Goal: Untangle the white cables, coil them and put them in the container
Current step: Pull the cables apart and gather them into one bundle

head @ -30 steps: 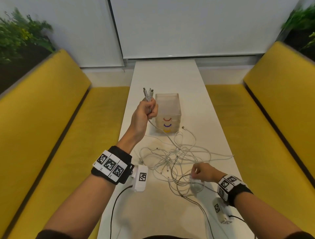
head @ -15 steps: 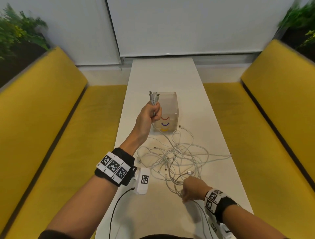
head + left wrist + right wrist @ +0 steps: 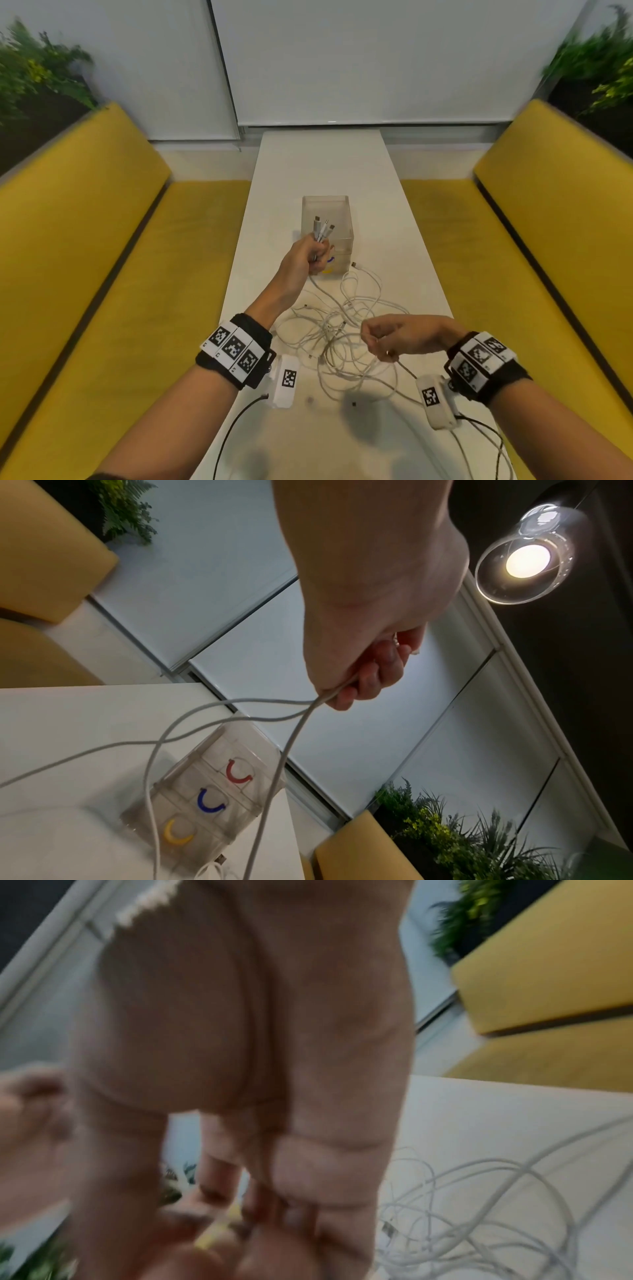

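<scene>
Several white cables (image 3: 346, 322) lie tangled on the white table (image 3: 325, 161), just in front of a clear container (image 3: 342, 214). My left hand (image 3: 310, 255) is raised beside the container's near left corner and grips a bundle of cable ends, their plugs (image 3: 322, 228) sticking up. In the left wrist view the left hand (image 3: 363, 666) holds three cables (image 3: 291, 739) that hang over the container (image 3: 205, 791). My right hand (image 3: 383, 337) hovers over the tangle's near right side and pinches a cable. The right wrist view is blurred: curled fingers (image 3: 301, 1191), cables (image 3: 479, 1213) below.
Yellow benches (image 3: 102, 274) (image 3: 534, 246) run along both sides of the narrow table. The container front bears red, blue and yellow curved marks (image 3: 209, 802). One loose plug (image 3: 354, 264) lies by the container's near right corner. Black wires (image 3: 233, 425) trail from my wristbands.
My right hand has risen from the table's near edge and moved right, lifting a cable. My left hand, still gripping the plugs, has shifted toward the container.
</scene>
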Motion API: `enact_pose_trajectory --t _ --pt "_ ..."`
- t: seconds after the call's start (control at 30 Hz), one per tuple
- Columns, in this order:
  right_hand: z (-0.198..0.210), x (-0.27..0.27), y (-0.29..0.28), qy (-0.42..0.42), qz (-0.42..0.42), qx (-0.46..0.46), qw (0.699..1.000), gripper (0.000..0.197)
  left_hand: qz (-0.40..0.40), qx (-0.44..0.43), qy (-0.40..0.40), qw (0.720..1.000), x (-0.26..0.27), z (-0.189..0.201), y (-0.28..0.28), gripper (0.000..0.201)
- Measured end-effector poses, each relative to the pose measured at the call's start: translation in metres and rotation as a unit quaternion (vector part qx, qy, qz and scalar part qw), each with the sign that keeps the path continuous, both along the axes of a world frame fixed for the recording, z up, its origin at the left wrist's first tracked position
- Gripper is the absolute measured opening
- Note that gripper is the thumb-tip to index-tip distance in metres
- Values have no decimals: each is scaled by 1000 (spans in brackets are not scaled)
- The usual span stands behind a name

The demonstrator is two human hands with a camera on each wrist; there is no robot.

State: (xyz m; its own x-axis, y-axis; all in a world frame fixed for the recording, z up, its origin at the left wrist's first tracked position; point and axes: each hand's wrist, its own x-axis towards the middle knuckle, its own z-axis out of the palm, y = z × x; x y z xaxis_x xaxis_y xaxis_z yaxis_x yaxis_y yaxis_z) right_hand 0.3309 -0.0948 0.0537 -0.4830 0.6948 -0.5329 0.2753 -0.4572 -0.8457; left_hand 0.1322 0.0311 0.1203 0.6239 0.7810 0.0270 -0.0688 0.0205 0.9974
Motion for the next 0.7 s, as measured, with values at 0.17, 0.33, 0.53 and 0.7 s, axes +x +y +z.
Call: enact_pose_trajectory --t 0.17,0.33,0.53,0.7 --pt "13 0 5 119 -119 25 985 36 22 -32 8 999 -5 -8 6 24" --pt "11 0 11 149 -205 47 966 36 51 -45 43 997 -5 -14 7 29" --pt "21 -9 24 121 -340 69 930 17 41 -56 85 994 4 -17 1 24" --pt "31 -21 29 26 -372 106 922 52 10 -46 104 993 12 -24 -2 19"
